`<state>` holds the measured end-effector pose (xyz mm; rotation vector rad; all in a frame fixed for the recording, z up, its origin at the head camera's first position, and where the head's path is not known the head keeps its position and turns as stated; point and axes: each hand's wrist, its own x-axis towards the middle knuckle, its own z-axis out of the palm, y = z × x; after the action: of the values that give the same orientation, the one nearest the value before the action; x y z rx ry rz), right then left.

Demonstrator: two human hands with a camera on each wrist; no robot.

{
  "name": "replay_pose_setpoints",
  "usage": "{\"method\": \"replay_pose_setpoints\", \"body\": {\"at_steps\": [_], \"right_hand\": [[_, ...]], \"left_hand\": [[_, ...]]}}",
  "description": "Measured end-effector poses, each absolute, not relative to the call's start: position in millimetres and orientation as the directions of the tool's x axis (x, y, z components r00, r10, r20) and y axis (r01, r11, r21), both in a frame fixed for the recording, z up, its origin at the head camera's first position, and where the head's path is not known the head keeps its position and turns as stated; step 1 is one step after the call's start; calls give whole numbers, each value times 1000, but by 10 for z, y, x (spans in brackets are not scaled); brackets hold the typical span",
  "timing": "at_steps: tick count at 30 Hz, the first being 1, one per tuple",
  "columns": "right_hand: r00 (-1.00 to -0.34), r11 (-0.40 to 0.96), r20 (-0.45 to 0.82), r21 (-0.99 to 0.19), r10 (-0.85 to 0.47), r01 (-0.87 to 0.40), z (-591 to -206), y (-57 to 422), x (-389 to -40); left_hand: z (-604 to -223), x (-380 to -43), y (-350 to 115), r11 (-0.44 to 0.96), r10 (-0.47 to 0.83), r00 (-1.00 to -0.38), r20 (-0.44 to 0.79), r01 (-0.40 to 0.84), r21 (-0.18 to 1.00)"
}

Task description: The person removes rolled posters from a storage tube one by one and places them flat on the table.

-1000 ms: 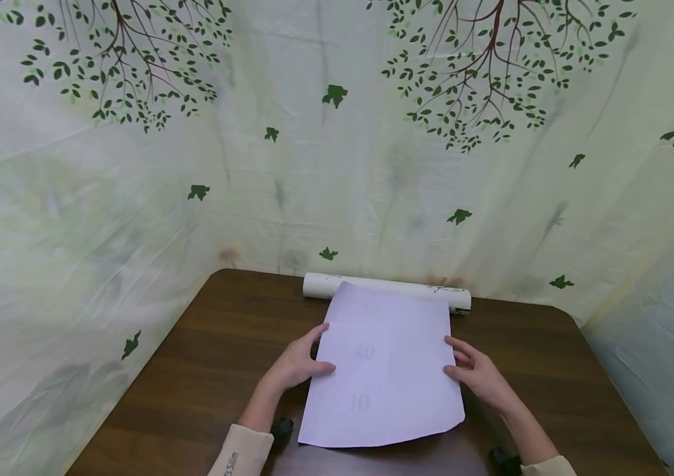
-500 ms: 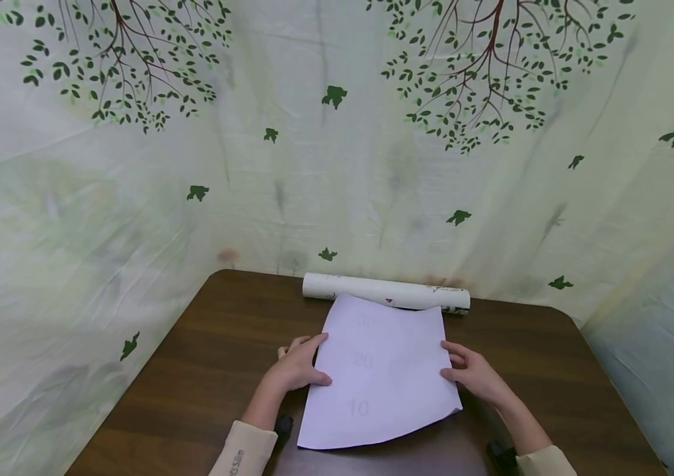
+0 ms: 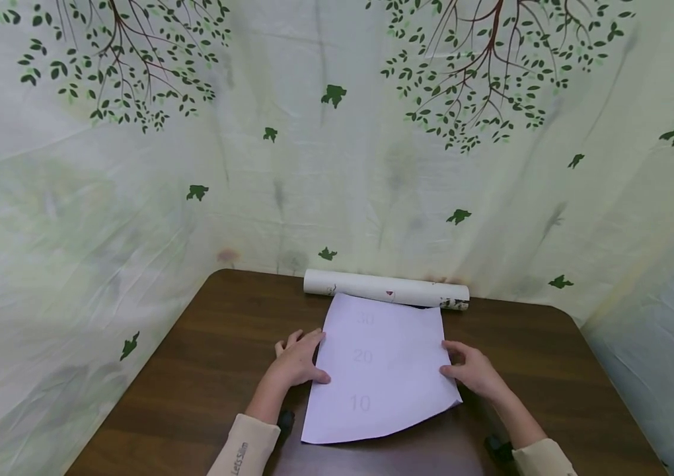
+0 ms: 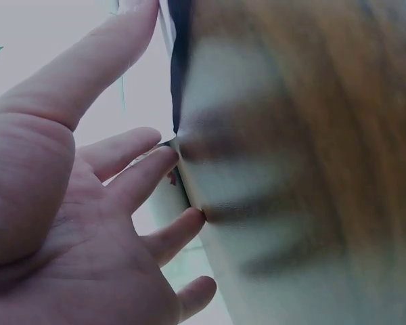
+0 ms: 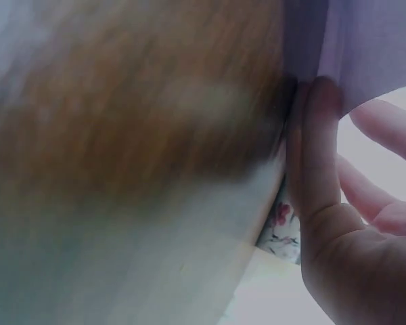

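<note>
A white paper sheet [image 3: 390, 370] lies on the table, faintly marked 10, 20 and 30. Its near right corner curls up. At the left edge, my left hand [image 3: 299, 360] has its thumb on the sheet and its index fingertip at the border; the left wrist view shows its other fingers [image 4: 149, 179] spread, tips against the tabletop. My right hand [image 3: 472, 371] pinches the right edge, thumb on top. In the right wrist view its fingers [image 5: 321, 149] reach up to the sheet, which partly covers the digits behind.
A white roll [image 3: 367, 285] with printed patterns lies across the back of the brown wooden table [image 3: 206, 370], just beyond the sheet. Behind the table hangs a pale curtain [image 3: 373, 165] printed with branches and leaves. A dark, shiny surface [image 3: 384, 461] shows at the near edge.
The sheet has come toward me, with its far edge now off the roll and the printed pattern uncovered. It lies flatter, its numbers clearer. The roll has shifted slightly back.
</note>
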<state>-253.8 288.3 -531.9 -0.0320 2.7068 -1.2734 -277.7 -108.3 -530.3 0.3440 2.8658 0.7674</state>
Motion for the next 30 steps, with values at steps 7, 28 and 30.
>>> {"method": "replay_pose_setpoints", "body": {"at_steps": [7, 28, 30], "right_hand": [[-997, 711, -55, -703, -57, -2, -5293, 2824, -2470], [-991, 817, 137, -571, 0, -79, -4859, 2778, -2442], [-978, 866, 206, -494, 32, -76, -4769, 2746, -2486]], "left_hand": [[-5287, -2773, -1069, 833, 281, -955, -99, 191, 518], [-4861, -2830, -1015, 807, 257, -953, 163, 304, 506], [-4788, -2883, -1017, 835, 212, -951, 225, 296, 465]]}}
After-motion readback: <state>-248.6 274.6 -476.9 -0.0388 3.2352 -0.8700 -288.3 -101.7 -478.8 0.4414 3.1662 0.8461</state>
